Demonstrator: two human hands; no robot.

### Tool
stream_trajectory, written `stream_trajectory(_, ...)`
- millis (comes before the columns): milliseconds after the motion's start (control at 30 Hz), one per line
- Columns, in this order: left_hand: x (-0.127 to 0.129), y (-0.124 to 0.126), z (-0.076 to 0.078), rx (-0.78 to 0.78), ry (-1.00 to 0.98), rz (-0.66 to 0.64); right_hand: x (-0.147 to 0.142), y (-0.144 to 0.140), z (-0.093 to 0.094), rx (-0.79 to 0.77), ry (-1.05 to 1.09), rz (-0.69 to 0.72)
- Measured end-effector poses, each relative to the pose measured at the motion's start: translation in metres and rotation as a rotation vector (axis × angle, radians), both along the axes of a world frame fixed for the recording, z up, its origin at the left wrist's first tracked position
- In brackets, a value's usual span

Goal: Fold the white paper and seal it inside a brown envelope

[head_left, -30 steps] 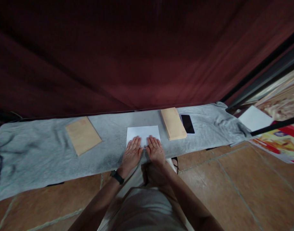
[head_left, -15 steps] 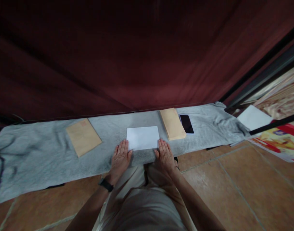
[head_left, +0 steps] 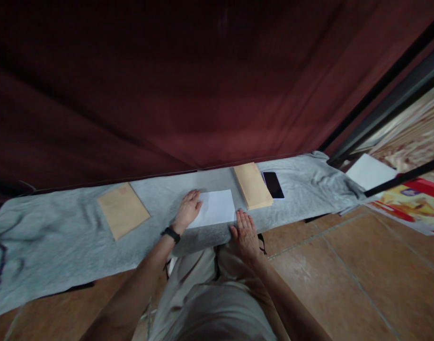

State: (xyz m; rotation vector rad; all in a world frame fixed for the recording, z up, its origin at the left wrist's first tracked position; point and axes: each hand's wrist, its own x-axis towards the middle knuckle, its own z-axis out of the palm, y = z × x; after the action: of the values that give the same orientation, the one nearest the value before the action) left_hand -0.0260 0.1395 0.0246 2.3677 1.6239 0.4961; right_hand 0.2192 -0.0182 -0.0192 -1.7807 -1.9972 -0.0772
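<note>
— Where are your hands?

— My right hand lies flat, fingers spread, pinning the near right corner of the white rectangular paper sheet to the grey cloth. My left hand rests open on its left edge, probably steadying it.

— Beyond?

— A tan envelope stack just right, a black phone beside it — a lone brown envelope well left.

Bare grey cloth-covered bench lies open left of the white folded paper; a tan envelope stack crowds its right edge.
</note>
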Motion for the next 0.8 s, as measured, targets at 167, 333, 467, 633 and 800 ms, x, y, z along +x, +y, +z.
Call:
stream_trajectory(167,0.007,0.026,0.012,-0.061,0.15,-0.037,-0.002,0.001,0.002,0.005,-0.01,-0.015)
stream_trajectory(333,0.004,0.038,0.019,-0.216,-0.05,-0.001,-0.004,0.001,0.002,0.021,0.013,-0.032)
stream_trajectory(467,-0.001,0.035,0.019,-0.281,-0.16,0.014,-0.003,0.0,0.001,0.036,0.017,-0.025)
stream_trajectory(633,-0.01,0.02,0.017,-0.395,-0.332,0.085,-0.003,0.0,0.001,0.022,0.025,-0.027)
stream_trajectory(800,-0.021,-0.002,0.022,-0.459,-0.58,0.242,-0.003,0.0,0.0,0.032,0.045,-0.025)
